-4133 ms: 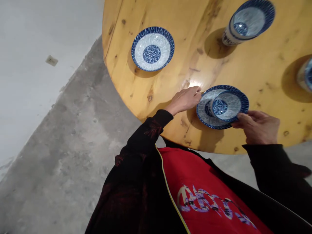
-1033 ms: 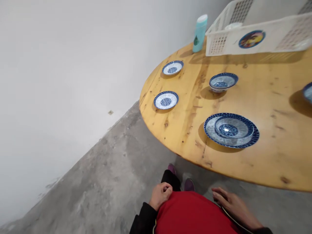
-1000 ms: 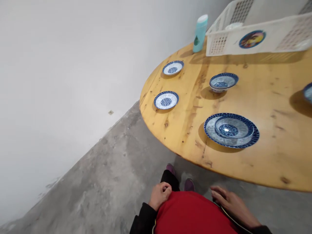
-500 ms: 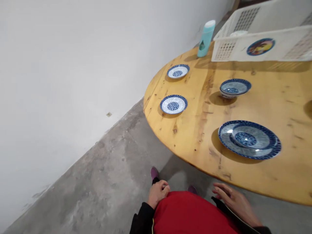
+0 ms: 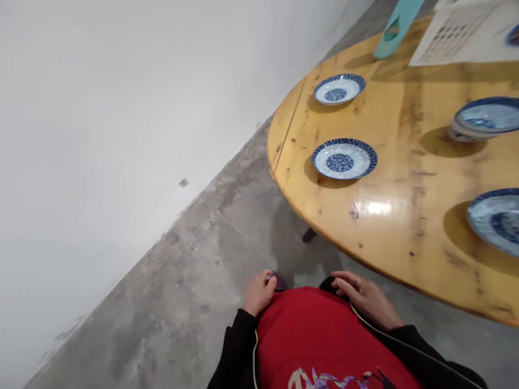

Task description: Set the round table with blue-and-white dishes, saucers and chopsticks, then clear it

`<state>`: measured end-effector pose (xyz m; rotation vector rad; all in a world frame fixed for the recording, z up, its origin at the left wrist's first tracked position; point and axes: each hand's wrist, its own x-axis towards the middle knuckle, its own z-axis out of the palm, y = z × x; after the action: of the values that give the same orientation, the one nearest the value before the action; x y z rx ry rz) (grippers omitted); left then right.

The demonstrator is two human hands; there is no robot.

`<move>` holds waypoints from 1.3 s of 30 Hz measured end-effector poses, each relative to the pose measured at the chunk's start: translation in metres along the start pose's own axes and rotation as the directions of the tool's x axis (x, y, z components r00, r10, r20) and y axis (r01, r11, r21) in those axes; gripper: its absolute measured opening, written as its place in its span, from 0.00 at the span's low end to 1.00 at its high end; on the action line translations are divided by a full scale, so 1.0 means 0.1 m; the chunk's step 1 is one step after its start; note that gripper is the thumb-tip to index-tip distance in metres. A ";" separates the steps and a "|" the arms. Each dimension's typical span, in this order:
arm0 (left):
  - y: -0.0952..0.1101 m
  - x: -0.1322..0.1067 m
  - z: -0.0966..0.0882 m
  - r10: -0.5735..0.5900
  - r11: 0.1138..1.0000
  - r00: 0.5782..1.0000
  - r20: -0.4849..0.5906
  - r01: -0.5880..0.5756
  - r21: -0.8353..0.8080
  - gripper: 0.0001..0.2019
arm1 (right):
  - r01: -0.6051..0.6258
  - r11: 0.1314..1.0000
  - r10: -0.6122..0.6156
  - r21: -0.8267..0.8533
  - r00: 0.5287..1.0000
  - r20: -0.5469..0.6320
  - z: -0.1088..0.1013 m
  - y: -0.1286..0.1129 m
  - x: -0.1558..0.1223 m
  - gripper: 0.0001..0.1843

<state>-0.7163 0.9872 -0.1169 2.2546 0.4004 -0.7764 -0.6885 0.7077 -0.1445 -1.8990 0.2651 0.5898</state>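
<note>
My left hand (image 5: 258, 293) hangs beside the front of my red shirt (image 5: 316, 335). Its fingers are loosely curled, a gap shows between thumb and forefinger, and I see nothing held. By the table's near edge, apart from it, my right hand (image 5: 367, 297) hangs open and empty with its fingers loosely stretched. Nearest on the wooden table (image 5: 389, 237) is a blue-and-white plate (image 5: 344, 158). Behind that lies a similar plate (image 5: 339, 89). At the right, a blue-rimmed bowl (image 5: 472, 131) and larger plates (image 5: 492, 221) are cut off by the frame.
A turquoise bottle (image 5: 395, 32) stands at the table's far side beside a white plastic basket (image 5: 458, 38). The white wall (image 5: 141, 97) rises at the left. Grey concrete floor (image 5: 182, 292) lies between wall and table, and a dark table leg (image 5: 309, 235) shows beneath the edge.
The view has swung left and closer, so the table and dishes sit farther right and look larger. Both hands stay low and empty, now nearer each other. The dishes keep their places.
</note>
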 end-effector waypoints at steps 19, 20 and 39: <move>1.36 1.60 -1.16 0.408 0.907 0.904 0.126 -0.417 0.052 0.18 | -0.022 0.972 0.089 0.236 0.956 -0.281 0.14 -0.97 0.92 0.27; 1.43 1.68 -1.22 0.415 0.903 0.898 0.145 -0.426 0.059 0.17 | -0.013 0.965 0.091 0.261 0.953 -0.288 0.11 -1.03 1.01 0.27; 3.79 3.30 -1.45 0.729 0.575 0.566 0.386 -0.811 0.103 0.12 | 0.138 0.944 0.173 0.299 0.565 -0.807 -1.40 -1.29 2.05 0.20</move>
<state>-0.2185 0.8432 -0.0446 2.1602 -0.8905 -0.6763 -0.4181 0.6494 -0.1050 -1.7033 0.9409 -0.4029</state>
